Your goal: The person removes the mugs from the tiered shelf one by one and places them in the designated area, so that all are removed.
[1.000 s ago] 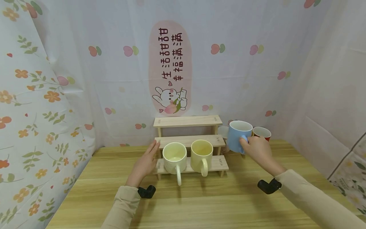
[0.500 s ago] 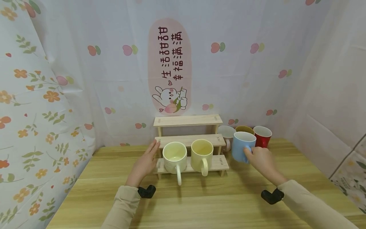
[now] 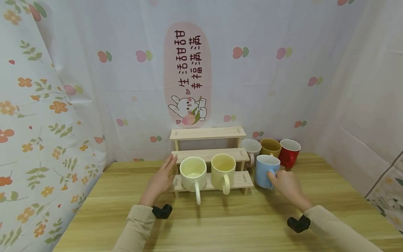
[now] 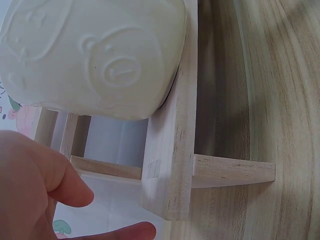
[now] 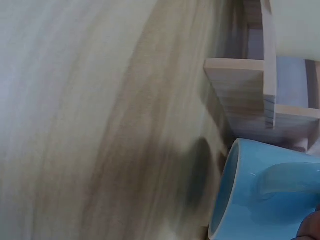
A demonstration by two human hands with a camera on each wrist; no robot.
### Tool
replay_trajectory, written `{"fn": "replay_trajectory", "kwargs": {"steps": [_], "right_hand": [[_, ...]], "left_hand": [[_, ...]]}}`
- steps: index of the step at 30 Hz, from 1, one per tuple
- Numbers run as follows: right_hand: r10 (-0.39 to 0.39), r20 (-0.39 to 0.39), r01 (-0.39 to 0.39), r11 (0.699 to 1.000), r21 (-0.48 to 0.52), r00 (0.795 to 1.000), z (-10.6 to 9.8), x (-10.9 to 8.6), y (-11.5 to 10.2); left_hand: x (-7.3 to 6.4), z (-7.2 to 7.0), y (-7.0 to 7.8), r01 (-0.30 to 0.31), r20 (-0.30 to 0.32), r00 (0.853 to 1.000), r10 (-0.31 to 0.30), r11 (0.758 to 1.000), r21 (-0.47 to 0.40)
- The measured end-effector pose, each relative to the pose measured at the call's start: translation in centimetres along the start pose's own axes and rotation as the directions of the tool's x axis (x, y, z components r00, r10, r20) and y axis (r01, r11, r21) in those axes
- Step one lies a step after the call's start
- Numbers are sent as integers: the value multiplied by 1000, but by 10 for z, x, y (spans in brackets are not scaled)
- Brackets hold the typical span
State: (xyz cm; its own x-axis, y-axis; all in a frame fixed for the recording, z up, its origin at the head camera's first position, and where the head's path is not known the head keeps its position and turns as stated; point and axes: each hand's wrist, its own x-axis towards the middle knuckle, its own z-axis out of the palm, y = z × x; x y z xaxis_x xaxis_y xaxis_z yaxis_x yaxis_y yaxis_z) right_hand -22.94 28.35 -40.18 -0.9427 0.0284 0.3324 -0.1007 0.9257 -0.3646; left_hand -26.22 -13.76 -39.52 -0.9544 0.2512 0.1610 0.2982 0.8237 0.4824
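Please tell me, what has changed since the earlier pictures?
The light-blue mug, held in the right grip throughout, moved down in the head view, uncovering more of the mustard mug and red mug. The pale embossed mug, yellow mug and left grip stayed put.

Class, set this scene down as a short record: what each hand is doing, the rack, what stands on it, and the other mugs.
Right hand: holds the blue mug by its handle
Left hand: at the rack's left end, fingers extended
Rack: wooden, three tiers
Lowest tier: pale green mug and yellow mug, both upright
Right of rack: white mug, mustard mug, red mug
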Motion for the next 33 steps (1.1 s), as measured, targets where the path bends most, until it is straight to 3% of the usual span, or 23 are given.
{"fn": "replay_trajectory", "kwargs": {"steps": [13, 23, 33], "right_hand": [[12, -10, -12, 1000, 2, 1000, 15, -2, 3], [19, 32, -18, 1000, -19, 999, 24, 0, 9], [31, 47, -29, 999, -35, 998, 34, 6, 11]], "left_hand": [[0, 0, 0, -6, -16, 1000, 7, 1000, 12], [0, 0, 1, 12, 12, 1000, -12, 1000, 11], [0, 0, -1, 6, -1, 1000, -6, 1000, 19]]}}
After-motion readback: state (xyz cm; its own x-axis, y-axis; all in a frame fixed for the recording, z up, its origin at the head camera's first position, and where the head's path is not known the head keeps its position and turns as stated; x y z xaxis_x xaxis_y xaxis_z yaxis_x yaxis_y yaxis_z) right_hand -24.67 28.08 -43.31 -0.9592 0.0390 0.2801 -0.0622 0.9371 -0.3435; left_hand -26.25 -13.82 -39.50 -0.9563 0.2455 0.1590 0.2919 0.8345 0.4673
